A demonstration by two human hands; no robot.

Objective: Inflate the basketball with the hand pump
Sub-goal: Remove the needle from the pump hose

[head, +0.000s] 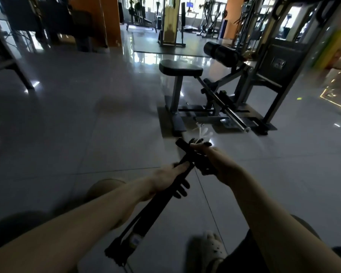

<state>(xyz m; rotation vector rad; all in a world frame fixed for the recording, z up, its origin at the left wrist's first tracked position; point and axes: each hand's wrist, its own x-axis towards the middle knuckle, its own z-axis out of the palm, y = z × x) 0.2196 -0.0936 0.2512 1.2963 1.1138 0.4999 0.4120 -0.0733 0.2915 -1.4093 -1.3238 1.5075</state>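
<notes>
Ahead, both hands, left (166, 179) and right (215, 160), clasp the hand pump (161, 198) over open floor (87, 125).

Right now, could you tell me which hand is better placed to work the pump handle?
The right hand: it already grips the handle at the top of the pump. The left hand holds the barrel lower down, steadying it.
</notes>
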